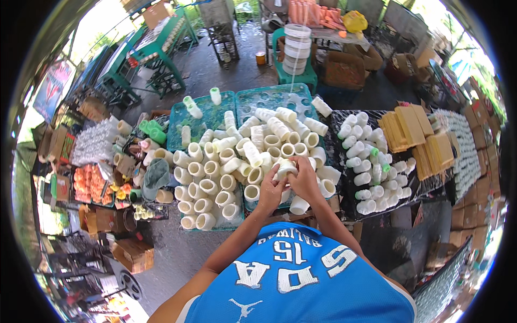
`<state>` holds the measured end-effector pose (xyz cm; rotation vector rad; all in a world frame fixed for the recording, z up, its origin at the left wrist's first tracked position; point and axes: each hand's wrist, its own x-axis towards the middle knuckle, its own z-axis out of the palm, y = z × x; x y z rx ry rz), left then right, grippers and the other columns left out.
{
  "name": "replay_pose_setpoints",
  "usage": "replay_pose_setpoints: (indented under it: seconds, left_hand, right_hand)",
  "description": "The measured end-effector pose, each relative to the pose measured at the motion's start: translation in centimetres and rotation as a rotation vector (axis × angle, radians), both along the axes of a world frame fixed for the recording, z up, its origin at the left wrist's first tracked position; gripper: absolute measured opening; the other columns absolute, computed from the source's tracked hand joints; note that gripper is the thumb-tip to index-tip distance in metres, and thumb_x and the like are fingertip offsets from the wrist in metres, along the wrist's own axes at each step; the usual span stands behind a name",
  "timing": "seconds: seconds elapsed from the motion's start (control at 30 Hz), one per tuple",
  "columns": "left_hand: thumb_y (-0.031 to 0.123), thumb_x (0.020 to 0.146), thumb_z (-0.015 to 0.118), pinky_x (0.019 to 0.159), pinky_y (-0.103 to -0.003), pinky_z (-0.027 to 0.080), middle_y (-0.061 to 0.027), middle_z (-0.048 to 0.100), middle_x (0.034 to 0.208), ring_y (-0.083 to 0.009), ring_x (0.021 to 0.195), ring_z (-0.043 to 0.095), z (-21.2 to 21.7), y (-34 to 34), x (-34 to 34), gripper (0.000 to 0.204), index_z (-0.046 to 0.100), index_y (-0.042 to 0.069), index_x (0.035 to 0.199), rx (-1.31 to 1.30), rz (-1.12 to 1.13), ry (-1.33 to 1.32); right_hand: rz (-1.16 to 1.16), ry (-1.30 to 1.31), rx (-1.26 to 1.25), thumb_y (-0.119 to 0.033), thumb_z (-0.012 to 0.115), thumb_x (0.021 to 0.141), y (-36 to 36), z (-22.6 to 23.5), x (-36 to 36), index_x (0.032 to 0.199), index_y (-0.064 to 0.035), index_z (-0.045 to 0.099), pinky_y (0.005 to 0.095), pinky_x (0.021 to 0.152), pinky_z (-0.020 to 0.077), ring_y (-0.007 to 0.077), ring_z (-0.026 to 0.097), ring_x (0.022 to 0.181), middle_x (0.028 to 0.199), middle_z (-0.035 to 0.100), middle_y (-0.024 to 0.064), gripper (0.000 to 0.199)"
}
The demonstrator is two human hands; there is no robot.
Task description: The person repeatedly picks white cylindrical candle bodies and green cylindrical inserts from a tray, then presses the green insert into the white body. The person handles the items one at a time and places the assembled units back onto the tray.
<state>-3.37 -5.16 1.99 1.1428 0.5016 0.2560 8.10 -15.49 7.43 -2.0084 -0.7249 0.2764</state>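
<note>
Both my hands are together over a heap of cream hollow cylinders (pixel 211 168). My left hand (pixel 272 190) and my right hand (pixel 304 178) grip one pale cream piece (pixel 285 169) between them, fingers closed around its sides. Its full shape is partly hidden by my fingers. Around my hands, more cylinders stand on end with round openings showing, while others lie on their sides in a loose pile. They rest on a teal plastic surface with round hollows (pixel 215 119). A few pieces stand apart near its far edge.
On the right, a black-covered table (pixel 336 116) bears white and green-tinged cylinders (pixel 362 161) and stacked yellow slabs (pixel 417 129). Beyond, a green chair (pixel 298 77) holds stacked white rings (pixel 297 48). Orange pieces (pixel 90 183) and a cardboard box (pixel 132 254) are at left.
</note>
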Motion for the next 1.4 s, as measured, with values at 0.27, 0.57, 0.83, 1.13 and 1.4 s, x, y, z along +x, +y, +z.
replay_pose_setpoints:
  seconds: [0.27, 0.57, 0.83, 1.13, 1.4]
  left_hand:
    - [0.033, 0.111, 0.061, 0.096, -0.034, 0.06, -0.0054, 0.064, 0.136, -0.0147, 0.118, 0.065, 5.0, 5.6, -5.7, 0.056, 0.046, 0.007, 0.159, -0.226, -0.134, -0.141]
    - [0.03, 0.113, 0.042, 0.077, -0.029, 0.049, -0.0001, 0.067, 0.122, -0.0101, 0.104, 0.06, 5.0, 9.2, -6.2, 0.035, 0.061, 0.017, 0.139, -0.038, -0.019, 0.102]
    - [0.038, 0.11, 0.036, 0.063, -0.032, 0.054, -0.0009, 0.066, 0.114, -0.0124, 0.094, 0.061, 4.7, 10.4, -7.6, 0.042, 0.061, 0.019, 0.138, -0.151, 0.285, 0.146]
    - [0.043, 0.113, 0.045, 0.082, -0.03, 0.052, -0.0006, 0.064, 0.116, -0.0112, 0.096, 0.061, 0.7, 14.7, -9.5, 0.043, 0.054, 0.011, 0.141, -0.016, 0.362, 0.166]
    - [0.037, 0.108, 0.064, 0.1, -0.031, 0.047, -0.0017, 0.061, 0.125, -0.0135, 0.115, 0.057, 1.3, 18.9, -12.7, 0.045, 0.056, 0.008, 0.142, 0.115, 0.016, -0.019]
  right_hand:
    - [0.498, 0.786, 0.021, -0.019, 0.085, 0.088, 1.7, 2.1, 0.3, 0.133, 0.0023, 0.058, 0.0321, 0.093, 0.0574, 0.018, 0.069, 0.111, 0.126, 0.066, 0.0109, 0.057]
    - [0.29, -0.066, -0.005, -0.008, 0.094, 0.068, 7.2, 1.7, -5.5, 0.091, -0.0008, 0.072, 0.0397, 0.081, 0.0531, 0.0275, 0.066, 0.096, 0.102, 0.065, 0.011, 0.032]
    - [0.251, -0.401, 0.112, 0.002, 0.082, 0.071, 12.5, 1.4, -8.9, 0.083, -0.0048, 0.065, 0.0439, 0.065, 0.0535, 0.0374, 0.068, 0.074, 0.08, 0.066, 0.0119, 0.022]
    - [0.195, -0.437, -0.155, -0.007, 0.077, 0.084, 17.0, -0.8, -12.6, 0.109, -0.0044, 0.064, 0.048, 0.065, 0.0559, 0.0423, 0.072, 0.082, 0.09, 0.073, 0.0197, 0.028]
    - [0.081, 0.358, 0.081, 0.004, 0.061, 0.084, 19.3, -2.3, -11.2, 0.099, 0.0015, 0.063, 0.047, 0.069, 0.0545, 0.0239, 0.066, 0.07, 0.075, 0.064, 0.0158, 0.016]
